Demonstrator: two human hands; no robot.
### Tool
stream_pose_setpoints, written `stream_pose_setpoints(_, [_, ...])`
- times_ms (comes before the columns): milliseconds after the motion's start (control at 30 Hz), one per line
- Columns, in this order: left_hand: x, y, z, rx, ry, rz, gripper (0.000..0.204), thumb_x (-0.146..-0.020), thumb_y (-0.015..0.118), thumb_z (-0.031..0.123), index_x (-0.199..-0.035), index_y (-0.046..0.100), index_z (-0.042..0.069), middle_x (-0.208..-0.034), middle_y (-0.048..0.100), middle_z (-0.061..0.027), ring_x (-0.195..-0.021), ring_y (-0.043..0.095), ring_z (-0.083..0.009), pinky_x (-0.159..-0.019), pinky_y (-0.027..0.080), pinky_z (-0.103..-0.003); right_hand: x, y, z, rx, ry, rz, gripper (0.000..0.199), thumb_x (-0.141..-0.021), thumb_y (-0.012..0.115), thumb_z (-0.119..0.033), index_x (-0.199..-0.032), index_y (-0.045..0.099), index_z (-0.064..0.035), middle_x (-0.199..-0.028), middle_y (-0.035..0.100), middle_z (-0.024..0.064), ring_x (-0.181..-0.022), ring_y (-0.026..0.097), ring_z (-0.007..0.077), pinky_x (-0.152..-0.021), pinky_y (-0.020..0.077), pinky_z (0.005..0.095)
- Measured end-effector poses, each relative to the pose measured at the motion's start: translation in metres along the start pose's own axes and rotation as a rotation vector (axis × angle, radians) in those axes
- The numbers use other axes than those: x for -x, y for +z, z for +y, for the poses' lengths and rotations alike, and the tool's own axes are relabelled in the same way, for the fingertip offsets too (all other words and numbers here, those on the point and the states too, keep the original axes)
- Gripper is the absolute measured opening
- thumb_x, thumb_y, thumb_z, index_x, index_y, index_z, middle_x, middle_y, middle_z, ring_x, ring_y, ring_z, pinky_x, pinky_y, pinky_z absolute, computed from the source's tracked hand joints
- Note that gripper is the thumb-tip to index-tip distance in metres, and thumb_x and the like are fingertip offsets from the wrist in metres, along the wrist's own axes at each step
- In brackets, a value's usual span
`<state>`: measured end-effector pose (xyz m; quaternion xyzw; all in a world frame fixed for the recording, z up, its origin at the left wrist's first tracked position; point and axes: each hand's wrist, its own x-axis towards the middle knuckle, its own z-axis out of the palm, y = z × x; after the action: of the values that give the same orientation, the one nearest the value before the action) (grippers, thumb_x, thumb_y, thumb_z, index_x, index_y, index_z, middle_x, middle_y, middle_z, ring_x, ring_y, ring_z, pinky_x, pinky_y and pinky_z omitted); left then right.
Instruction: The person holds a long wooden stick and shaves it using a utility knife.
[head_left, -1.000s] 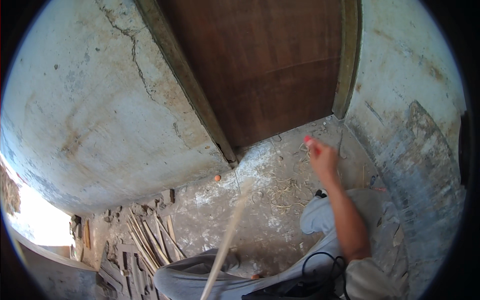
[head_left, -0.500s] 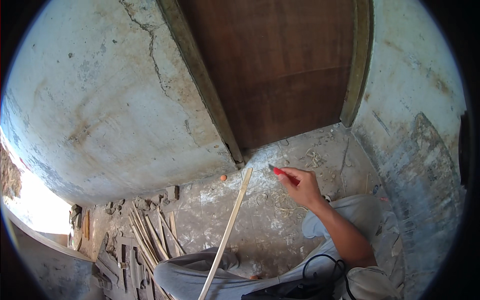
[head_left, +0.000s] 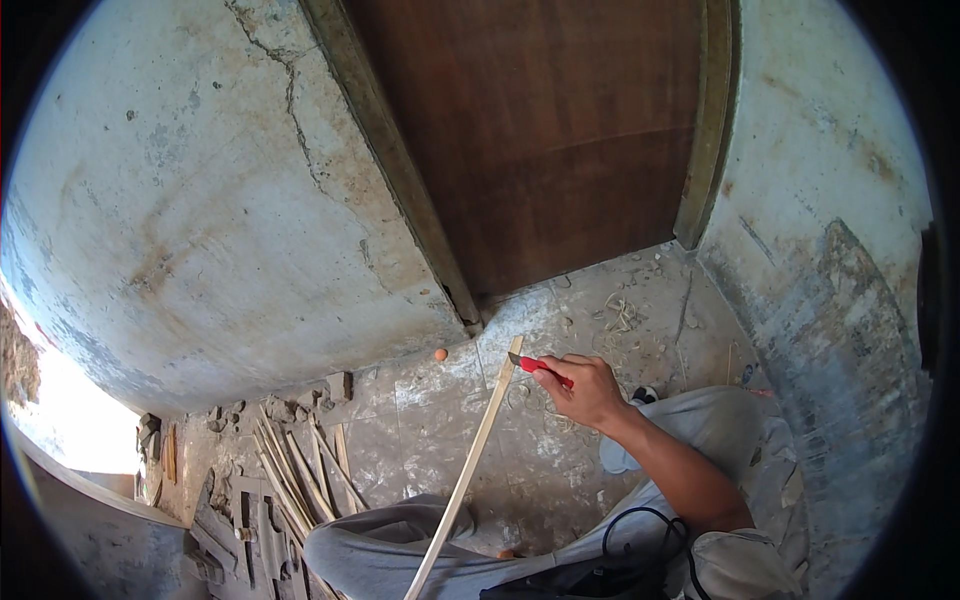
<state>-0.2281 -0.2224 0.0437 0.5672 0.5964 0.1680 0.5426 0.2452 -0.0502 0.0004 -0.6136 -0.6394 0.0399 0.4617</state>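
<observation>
The right hand (head_left: 590,392) is curled tight around a small red knife (head_left: 545,369), with the thumb and fingers pinching the handle. It is probably held near the front like that so the blade is easy to steer. The blade pokes out to the left of the hand, and its tip is at the far end of a long, pale strip (head_left: 470,455). It looks like it is on the strip, but I cannot tell if it pushes in. The strip lies just left of the right hand and slants down past the left leg (head_left: 385,545), out of the bottom of the view. The left hand does not show, so I cannot tell if it is wide or closed, or if it holds the low end. Something out of sight likely props the strip up, maybe so the blade can reach it. Thin curls (head_left: 622,315) lie on the floor (head_left: 430,420) beyond the right hand. More sticks (head_left: 312,470) lie far to its left.
</observation>
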Motion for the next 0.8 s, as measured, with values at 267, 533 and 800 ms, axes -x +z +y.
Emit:
stream_pose_setpoints(267, [0.006, 0.000, 0.014, 0.078, -0.137, -0.083, 0.048, -0.102, 0.055, 0.048, -0.086, 0.064, 0.003, -0.060, 0.048, 0.0039, -0.052, 0.038, -0.0074, -0.048, 0.030, -0.027, -0.003, -0.002, 0.004, 0.118, -0.028, 0.005, 0.029, -0.091, 0.071, -0.029, -0.102, 0.075, -0.0019, -0.074, 0.068, 0.0125, -0.065, 0.068, 0.0307, -0.055, 0.0529, 0.0411])
stream_pose_setpoints(533, [0.005, 0.005, 0.035, -0.070, -0.058, -0.067, 0.047, -0.103, 0.054, 0.045, -0.086, 0.063, 0.003, -0.060, 0.050, 0.0018, -0.056, 0.044, -0.0097, -0.052, 0.034, -0.028, -0.004, 0.004, 0.016, 0.153, 0.026, 0.010, 0.031, -0.090, 0.071, -0.033, -0.101, 0.076, -0.0047, -0.076, 0.070, 0.0147, -0.064, 0.068, 0.0337, -0.056, 0.0523, 0.0421])
stream_pose_setpoints(800, [0.024, -0.004, -0.004, 0.128, -0.026, 0.085, 0.036, -0.104, 0.055, 0.038, -0.087, 0.062, 0.007, -0.060, 0.041, 0.0062, -0.050, 0.034, -0.0049, -0.046, 0.026, -0.025, -0.028, -0.045, 0.061, 0.208, 0.609, 0.084, 0.035, -0.094, 0.063, -0.040, -0.104, 0.077, -0.0104, -0.076, 0.069, 0.0211, -0.070, 0.069, 0.0375, -0.062, 0.0519, 0.0437])
